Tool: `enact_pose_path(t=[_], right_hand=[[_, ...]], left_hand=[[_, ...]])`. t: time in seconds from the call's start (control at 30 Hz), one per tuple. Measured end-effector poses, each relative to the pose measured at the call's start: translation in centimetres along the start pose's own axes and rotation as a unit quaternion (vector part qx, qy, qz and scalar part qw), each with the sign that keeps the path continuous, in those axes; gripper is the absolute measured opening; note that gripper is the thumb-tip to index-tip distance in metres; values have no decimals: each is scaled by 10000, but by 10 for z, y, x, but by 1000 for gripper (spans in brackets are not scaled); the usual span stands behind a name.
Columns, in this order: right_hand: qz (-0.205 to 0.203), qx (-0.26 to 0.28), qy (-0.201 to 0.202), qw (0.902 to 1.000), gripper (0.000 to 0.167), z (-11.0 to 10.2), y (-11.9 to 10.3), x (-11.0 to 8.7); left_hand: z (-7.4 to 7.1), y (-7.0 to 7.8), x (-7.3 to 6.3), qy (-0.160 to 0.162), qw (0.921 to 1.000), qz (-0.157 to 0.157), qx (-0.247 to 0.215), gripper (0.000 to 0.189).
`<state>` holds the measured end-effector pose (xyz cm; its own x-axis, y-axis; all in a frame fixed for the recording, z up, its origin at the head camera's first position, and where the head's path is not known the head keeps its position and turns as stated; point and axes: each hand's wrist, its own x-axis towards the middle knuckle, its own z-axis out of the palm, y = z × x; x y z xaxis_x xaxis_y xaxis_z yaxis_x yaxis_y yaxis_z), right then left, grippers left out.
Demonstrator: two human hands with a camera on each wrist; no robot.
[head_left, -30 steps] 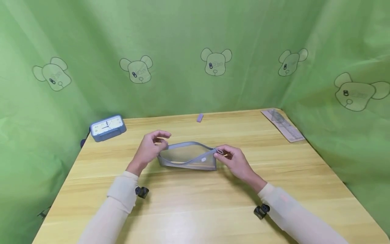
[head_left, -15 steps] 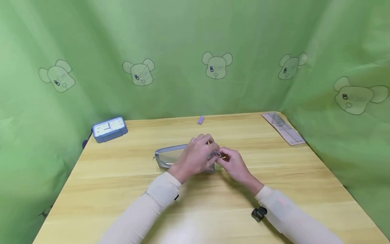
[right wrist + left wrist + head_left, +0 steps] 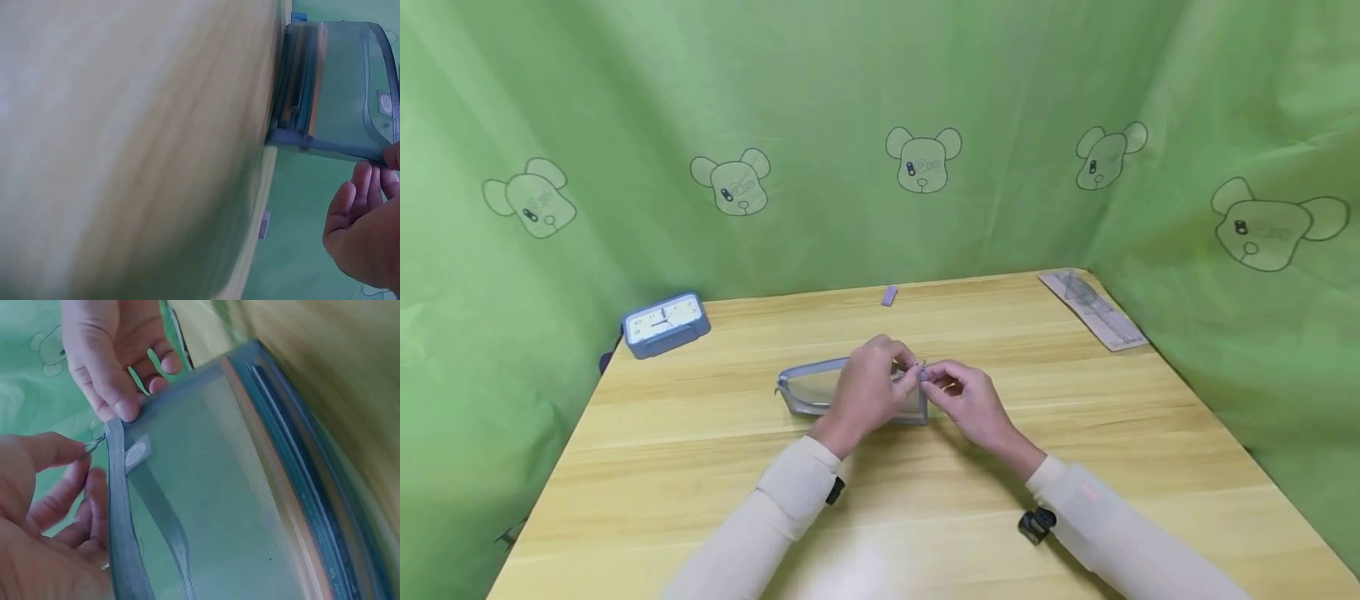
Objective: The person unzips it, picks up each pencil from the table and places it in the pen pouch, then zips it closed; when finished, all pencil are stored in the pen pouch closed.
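A translucent grey mesh pencil case (image 3: 812, 388) stands on the table, its zipped mouth gaping along the top. My left hand (image 3: 867, 385) reaches across it and pinches the zipper pull (image 3: 94, 445) between thumb and index finger at the right end. With thumb and fingers, my right hand (image 3: 972, 403) grips the case's upper right corner, close beside the left fingertips. Through the mesh in the left wrist view, an orange pencil (image 3: 275, 469) and dark pens (image 3: 306, 469) show along the bottom. The right wrist view shows my right hand at the same corner.
A blue clock (image 3: 666, 325) lies at the back left of the wooden table (image 3: 925, 517). A small purple eraser (image 3: 889, 296) sits near the back edge. At the back right is a flat pack of rulers (image 3: 1093, 308). Green curtains (image 3: 827, 233) surround the table.
My left hand has left the case's left end, moved right across its mouth and taken hold of the zipper pull. The right hand stays at the right corner.
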<state>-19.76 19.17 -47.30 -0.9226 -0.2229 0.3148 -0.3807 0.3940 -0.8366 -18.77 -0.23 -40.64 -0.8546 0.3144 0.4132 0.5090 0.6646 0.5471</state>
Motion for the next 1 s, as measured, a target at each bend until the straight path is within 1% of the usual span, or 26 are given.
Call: enact_pose_path(t=[0.07, 0.1, 0.27, 0.37, 0.53, 0.67, 0.87, 1.0], right_hand=[[-67, -137, 55, 9999, 14, 1, -3, -1], [-125, -199, 76, 9997, 15, 1, -5, -2], [-414, -563, 134, 9975, 14, 6, -13, -4], [-595, -740, 173, 9953, 11, 8, -16, -6], [-945, -1069, 365, 9891, 9, 9, -18, -9], [-1214, -1268, 545, 9830, 9, 8, -19, -11], [-1545, -1386, 680, 9759, 10, 7, -21, -13], [-1727, -1498, 686, 9711, 10, 7, -21, -13]], left_hand=[[-2, 1, -1, -69, 9982, -445, -403, 7], [-3, 1, -1, -91, 9965, -617, -557, 6], [-5, 2, -1, -27, 9889, -1136, -956, 5], [-6, 2, -2, 14, 9849, -1347, -1088, 6], [-7, 4, -3, -4, 9820, -1542, -1094, 11], [-7, 7, -7, -34, 9827, -1626, -884, 14], [-8, 9, -12, 133, 9863, -1569, -488, 12], [-9, 4, -16, 242, 9866, -1570, -373, 8]])
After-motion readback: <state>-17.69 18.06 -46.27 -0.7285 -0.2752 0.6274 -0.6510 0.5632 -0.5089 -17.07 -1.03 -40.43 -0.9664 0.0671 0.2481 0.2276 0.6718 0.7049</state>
